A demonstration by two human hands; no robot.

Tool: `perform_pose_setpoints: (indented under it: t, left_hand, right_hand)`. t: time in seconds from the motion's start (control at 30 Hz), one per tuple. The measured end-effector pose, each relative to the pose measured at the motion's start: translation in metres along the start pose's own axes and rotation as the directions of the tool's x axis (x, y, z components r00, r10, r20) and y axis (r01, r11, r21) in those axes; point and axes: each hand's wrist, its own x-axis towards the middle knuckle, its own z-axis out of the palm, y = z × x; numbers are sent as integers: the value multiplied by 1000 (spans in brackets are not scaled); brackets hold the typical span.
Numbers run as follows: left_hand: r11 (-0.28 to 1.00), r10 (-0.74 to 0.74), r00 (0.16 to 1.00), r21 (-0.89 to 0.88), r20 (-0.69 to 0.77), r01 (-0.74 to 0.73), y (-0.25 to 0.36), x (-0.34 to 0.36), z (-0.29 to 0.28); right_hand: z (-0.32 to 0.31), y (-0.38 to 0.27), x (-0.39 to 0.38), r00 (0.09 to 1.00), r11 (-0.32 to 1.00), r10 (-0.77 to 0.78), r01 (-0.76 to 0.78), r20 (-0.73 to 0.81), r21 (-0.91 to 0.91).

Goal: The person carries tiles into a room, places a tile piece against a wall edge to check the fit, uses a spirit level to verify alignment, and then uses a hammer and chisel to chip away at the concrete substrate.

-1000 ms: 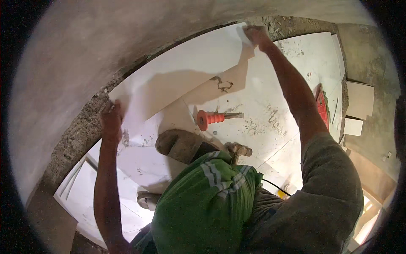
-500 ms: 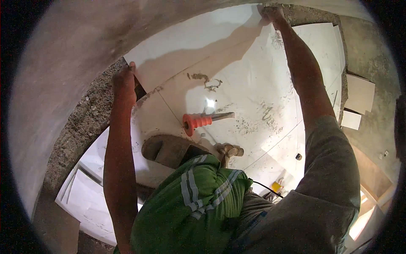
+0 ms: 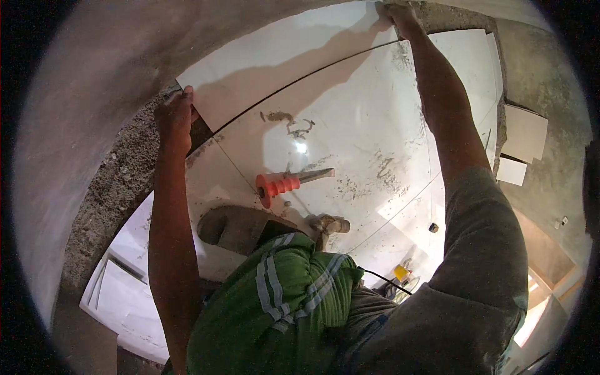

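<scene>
A large white floor tile lies lengthwise along the curved-looking wall, held at both ends. My left hand is closed on its left end, thumb on the top face. At the far right end, my right hand grips the other short edge; its fingertips are partly hidden. A dark gap runs between this tile and the laid white tiles on my side. On those tiles rest a chisel with an orange ribbed hand guard and, closer to me, what looks like a hammer head.
Rough grey mortar shows along the wall at left. Cut tile pieces lie on the concrete at right. A dusty shoe-shaped thing, a small black box and a yellow object are near me.
The held tile's near edge has separated from the laid tiles, and a dark gap now shows along it. Both hands keep their grip. The whole view has shifted slightly.
</scene>
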Motion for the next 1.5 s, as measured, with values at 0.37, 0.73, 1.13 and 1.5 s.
perform_pose_setpoints:
  t: [0.37, 0.73, 1.13, 1.5]
  left_hand:
    - [953, 129, 985, 260, 112, -154, 1, -16, -2]
    - [991, 54, 986, -132, 155, -34, 10, -35, 19]
    - [999, -8, 999, 38, 47, 6, 11, -51, 23]
    - [989, -27, 999, -147, -20, 24, -26, -34, 24]
  right_hand:
    - [8, 56, 15, 999, 995, -43, 44, -6, 86]
    - [4, 83, 5, 919, 545, 386, -297, 80, 784]
    - [40, -7, -61, 966, 772, 234, -114, -113, 625]
    - [44, 18, -93, 725, 884, 468, -384, -506, 267]
